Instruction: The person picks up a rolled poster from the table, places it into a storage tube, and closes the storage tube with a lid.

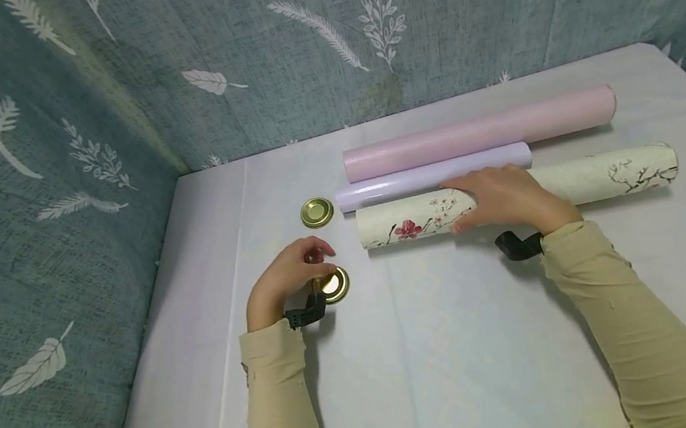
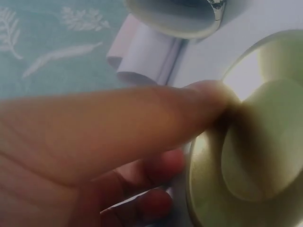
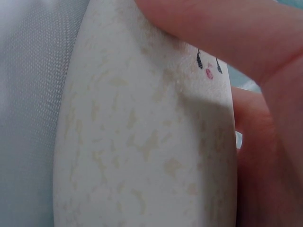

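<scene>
Fingers [image 1: 472,181] of the R hand [image 1: 504,201] are curved over the floral paper roll [image 1: 586,180], thumb on the near side, rest on the far side, so it's gripped approx. mid-length. That roll lies on the white-covered counter [image 1: 464,342], nearest of three; print incl. a red blossom by its L end & dark twigs by its R end. L wrist view looks into its open end: a hollow tube w/ a pale rim & a greyish inner wall.

Just behind it is the lavender roll [image 1: 404,187], shorter & glossy, then the pink roll [image 1: 479,136], all three roughly parallel.

L hand [image 1: 292,275] has its fingers loosely bent, w/ a gap btwn thumb & forefinger. Thumb tip is at the rim of the near gold lid [image 1: 336,287] (can't tell if it's pinched or only touched). Lid is round & shallow like a dish, w/ a sunken centre & a bright glare on its rim. The far gold lid [image 1: 317,212], same sort, lies flat on the counter, near the L end of the lavender roll.
</scene>
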A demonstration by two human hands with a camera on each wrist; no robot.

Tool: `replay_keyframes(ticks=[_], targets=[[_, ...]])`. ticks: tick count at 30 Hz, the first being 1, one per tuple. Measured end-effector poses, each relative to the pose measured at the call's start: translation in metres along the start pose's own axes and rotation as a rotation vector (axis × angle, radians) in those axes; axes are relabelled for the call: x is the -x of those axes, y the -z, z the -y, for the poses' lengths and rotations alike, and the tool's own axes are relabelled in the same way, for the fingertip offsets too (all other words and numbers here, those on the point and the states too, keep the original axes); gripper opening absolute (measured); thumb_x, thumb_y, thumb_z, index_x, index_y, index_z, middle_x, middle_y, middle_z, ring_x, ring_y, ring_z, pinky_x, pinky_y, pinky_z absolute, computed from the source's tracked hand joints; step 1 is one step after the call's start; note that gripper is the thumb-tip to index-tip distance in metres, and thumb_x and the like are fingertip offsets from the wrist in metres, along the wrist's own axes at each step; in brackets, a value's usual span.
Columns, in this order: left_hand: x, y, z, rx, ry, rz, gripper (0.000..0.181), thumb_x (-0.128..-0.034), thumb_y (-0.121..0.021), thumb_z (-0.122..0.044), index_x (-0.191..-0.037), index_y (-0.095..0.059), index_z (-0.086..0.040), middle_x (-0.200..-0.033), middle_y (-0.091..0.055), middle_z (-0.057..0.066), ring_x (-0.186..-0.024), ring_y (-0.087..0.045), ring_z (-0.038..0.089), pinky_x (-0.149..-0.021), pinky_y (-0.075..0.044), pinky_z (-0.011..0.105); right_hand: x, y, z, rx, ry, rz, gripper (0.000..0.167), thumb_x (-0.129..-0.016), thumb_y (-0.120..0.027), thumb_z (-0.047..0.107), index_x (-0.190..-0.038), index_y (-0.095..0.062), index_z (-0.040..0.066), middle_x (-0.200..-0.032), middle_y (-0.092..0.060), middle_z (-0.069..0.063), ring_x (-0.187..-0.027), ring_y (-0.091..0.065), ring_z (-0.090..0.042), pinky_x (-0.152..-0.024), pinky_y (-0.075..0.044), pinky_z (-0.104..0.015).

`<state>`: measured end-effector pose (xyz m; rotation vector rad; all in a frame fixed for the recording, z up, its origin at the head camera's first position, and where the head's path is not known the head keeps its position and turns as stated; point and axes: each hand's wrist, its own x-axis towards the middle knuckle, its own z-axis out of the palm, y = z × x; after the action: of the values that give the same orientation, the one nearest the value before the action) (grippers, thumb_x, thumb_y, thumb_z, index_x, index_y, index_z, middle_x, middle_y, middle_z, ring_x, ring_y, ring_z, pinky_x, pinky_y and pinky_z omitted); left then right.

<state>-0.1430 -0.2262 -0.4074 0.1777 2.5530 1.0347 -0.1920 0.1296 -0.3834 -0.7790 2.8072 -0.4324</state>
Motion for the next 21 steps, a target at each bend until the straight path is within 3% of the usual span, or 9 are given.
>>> replay_keyframes(ticks=[15,21], targets=[[-0.007,-0.008,-0.002,-0.101,0.159,-0.206,0.025,-0.0838,-0.060,-0.034,-0.100,-0.058,-0.015,-0.089,-0.057,0.003,-0.080,-0.051,0.020,-0.069,-0.040,0.032,-0.002,0.002,0.000,-0.002,0.004,0.013,0.080,-0.064,-0.067,0.062,-0.132,-0.043,0.025,-0.127,-0.050,0.000,-0.113,-0.047,-0.024,-0.082,-0.032,-0.047],[-0.011,-0.010,-0.003,-0.185,0.167,-0.273,0.019,-0.0862,-0.056,-0.033,-0.097,-0.058,-0.017,-0.085,-0.059,0.000,-0.074,-0.052,0.018,-0.064,-0.039,0.031,-0.001,0.001,-0.001,-0.003,-0.004,0.003,0.079,-0.064,-0.068,0.060,-0.131,-0.044,0.025,-0.126,-0.051,0.000,-0.111,-0.048,-0.023,-0.081,-0.032,-0.045]])
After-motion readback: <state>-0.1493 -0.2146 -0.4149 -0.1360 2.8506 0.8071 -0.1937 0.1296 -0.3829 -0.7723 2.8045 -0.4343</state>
